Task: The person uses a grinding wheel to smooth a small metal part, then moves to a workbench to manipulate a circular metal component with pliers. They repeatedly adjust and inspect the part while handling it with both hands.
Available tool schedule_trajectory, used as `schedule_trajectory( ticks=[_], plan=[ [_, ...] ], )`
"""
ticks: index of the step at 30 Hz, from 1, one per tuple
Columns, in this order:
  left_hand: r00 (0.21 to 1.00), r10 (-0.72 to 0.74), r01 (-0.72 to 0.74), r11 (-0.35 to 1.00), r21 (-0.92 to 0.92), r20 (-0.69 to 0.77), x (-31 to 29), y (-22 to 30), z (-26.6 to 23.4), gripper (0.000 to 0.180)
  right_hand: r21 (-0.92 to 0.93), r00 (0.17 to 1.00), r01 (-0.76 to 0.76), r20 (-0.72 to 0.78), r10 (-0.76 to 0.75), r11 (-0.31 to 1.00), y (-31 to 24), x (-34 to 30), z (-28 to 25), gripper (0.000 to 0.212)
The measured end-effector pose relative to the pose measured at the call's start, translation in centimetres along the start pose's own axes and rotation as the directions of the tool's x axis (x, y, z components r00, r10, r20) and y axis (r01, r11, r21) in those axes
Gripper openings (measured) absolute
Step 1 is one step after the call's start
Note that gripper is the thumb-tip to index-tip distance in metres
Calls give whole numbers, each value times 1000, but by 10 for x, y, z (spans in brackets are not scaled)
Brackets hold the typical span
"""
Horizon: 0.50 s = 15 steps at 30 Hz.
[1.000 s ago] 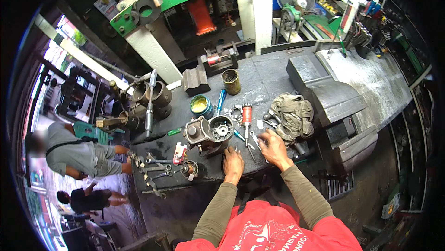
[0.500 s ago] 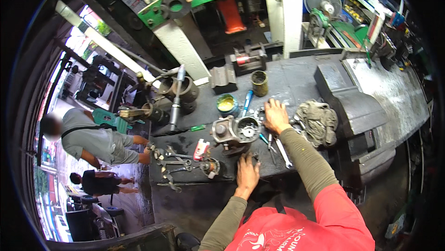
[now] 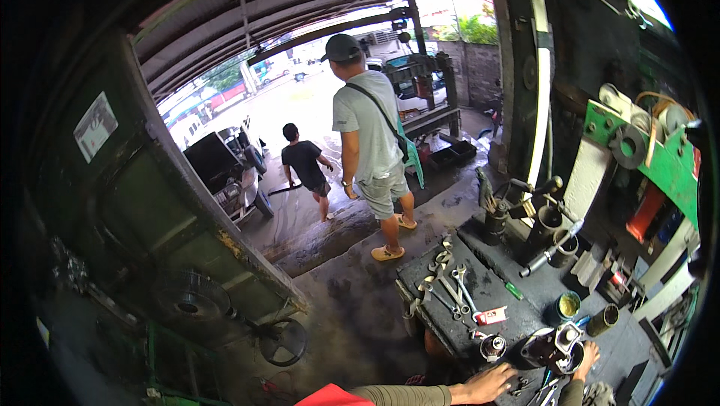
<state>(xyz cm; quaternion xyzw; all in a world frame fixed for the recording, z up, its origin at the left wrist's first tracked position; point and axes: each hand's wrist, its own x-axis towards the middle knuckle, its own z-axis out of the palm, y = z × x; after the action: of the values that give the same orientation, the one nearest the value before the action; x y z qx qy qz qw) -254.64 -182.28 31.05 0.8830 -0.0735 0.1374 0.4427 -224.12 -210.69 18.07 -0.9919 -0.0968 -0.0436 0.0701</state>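
The workbench (image 3: 517,263) is at the lower right. On it stands a metal motor housing (image 3: 553,347) with a round open end. My left hand (image 3: 484,385) lies near the bench's front edge with its fingers stretched out, beside small dark parts and the housing. On the housing's far side, my right hand (image 3: 589,359) rests with fingers extended, partly cut off from view by the housing. A round part with copper-coloured windings (image 3: 493,347) stands left of the housing. Wrenches (image 3: 550,391) lie between my arms, partly hidden.
Several wrenches (image 3: 459,290), a red and white box (image 3: 491,316), a tub of yellow grease (image 3: 568,304) and a rusty can (image 3: 603,320) are on the bench. One person in grey (image 3: 375,128) and another in black (image 3: 304,166) are beyond it. A steering wheel (image 3: 283,343) stands at left.
The view has swung left toward the open doorway, so the bench now sits at the lower right. Both hands remain by the housing. The two people still have their backs to me.
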Motion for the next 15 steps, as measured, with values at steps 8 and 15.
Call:
schedule_trajectory(
  ticks=[8,15],
  plan=[
    [977,-150,184,953,-242,151,10,19,-7,28,667,921,71,-329,208,742,-58,-67,-176,23],
    [749,-318,661,421,-622,581,36,67,-25,39,772,979,-60,-80,190,633,-116,-203,-277,38]
  ],
)
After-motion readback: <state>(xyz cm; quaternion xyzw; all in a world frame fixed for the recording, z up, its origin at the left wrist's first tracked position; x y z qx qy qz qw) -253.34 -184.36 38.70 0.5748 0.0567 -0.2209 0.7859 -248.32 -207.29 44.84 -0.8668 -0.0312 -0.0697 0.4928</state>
